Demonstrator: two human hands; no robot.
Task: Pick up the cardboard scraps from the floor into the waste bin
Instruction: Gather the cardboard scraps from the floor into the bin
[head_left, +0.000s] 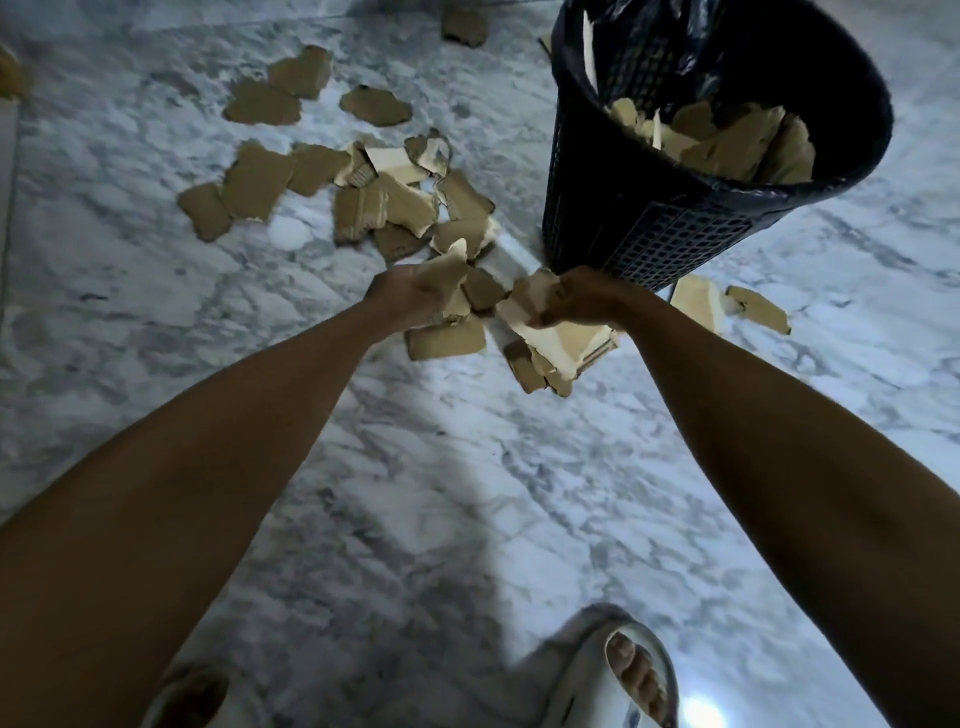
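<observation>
Littering the marble floor (467, 467), scraps (363, 202) lie flat in a loose heap left of the bin (649, 228), which leans left with scraps inside. Two slippers (618, 670) show below. Left hand (410, 293) grips a pale scrap tilted upward; right hand (582, 301) clutches several, just before the bin's base.

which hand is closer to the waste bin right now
Right. The right hand, gripping cardboard scraps, sits just below the waste bin; the left hand is farther off to its left.
</observation>
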